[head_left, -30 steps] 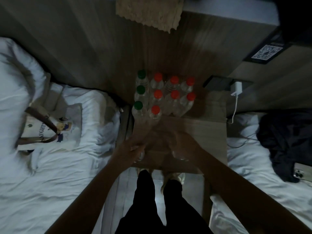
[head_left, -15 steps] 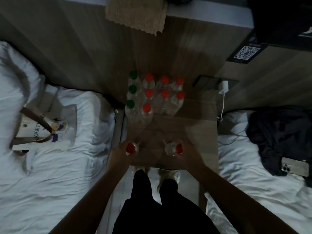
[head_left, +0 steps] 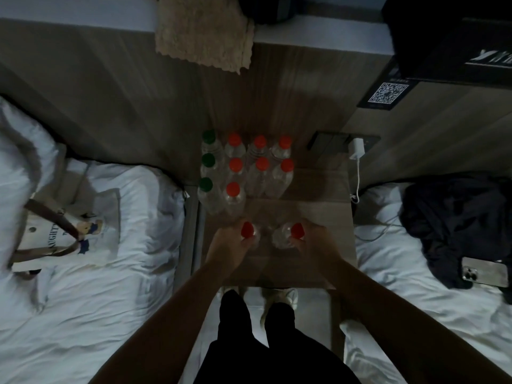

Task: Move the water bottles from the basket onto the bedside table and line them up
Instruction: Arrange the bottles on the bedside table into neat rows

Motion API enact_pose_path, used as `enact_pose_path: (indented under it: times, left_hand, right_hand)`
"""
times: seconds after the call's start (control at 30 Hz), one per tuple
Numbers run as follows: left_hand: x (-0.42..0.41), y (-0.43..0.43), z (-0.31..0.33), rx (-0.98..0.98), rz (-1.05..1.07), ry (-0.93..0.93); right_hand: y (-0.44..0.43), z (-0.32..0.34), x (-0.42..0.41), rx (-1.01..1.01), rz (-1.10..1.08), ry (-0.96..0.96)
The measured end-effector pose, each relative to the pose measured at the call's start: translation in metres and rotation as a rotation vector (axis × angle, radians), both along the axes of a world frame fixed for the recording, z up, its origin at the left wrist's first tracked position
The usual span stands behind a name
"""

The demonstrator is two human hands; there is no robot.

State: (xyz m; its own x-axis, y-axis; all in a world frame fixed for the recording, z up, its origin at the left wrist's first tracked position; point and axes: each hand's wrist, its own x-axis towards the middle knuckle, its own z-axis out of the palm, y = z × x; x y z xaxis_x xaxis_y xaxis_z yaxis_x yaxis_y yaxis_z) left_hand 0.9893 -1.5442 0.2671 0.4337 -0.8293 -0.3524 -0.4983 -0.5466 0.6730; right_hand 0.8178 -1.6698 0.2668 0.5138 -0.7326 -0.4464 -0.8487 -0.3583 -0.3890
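Several clear water bottles stand in rows at the back of the wooden bedside table [head_left: 329, 223]: a left column with green caps [head_left: 206, 184] and columns with red caps [head_left: 260, 163]. My left hand [head_left: 228, 245] grips a red-capped bottle [head_left: 247, 229] over the table's front half. My right hand [head_left: 315, 242] grips another red-capped bottle [head_left: 297, 230] beside it. Both held bottles are upright, just in front of the rows. No basket shows.
White beds flank the table. A tote bag [head_left: 69, 231] lies on the left bed. Dark clothing [head_left: 457, 217] and a phone [head_left: 483, 271] lie on the right bed. A charger [head_left: 356, 148] with cable hangs from the wall socket. My legs and shoes are below.
Both hands rose from low at the table's front edge, each with a red-capped bottle, and now hold them a little farther forward toward the rows.
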Motion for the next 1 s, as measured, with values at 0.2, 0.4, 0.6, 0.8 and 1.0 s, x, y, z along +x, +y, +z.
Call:
enact_pose_path:
  times: [0.2,0.4,0.6,0.8,1.0]
  left_hand:
    - [-0.005,-0.031,-0.007,-0.040,-0.013,0.034]
    - [-0.004,-0.039,-0.018,-0.053,-0.027,0.025]
    - [-0.009,-0.033,-0.023,-0.099,0.031,0.029]
    - [-0.019,-0.015,-0.039,-0.125,0.150,0.059]
    - [-0.030,-0.002,-0.079,-0.044,0.281,0.150]
  right_hand:
    - [-0.012,0.000,0.010,-0.024,-0.033,-0.033]
    - [-0.014,-0.011,0.014,-0.010,-0.060,-0.078]
    - [-0.011,-0.019,0.009,0.036,-0.103,-0.164]
    - [-0.005,-0.040,0.000,0.162,-0.261,-0.344]
    - [0.005,-0.099,-0.007,0.325,-0.483,-0.392]
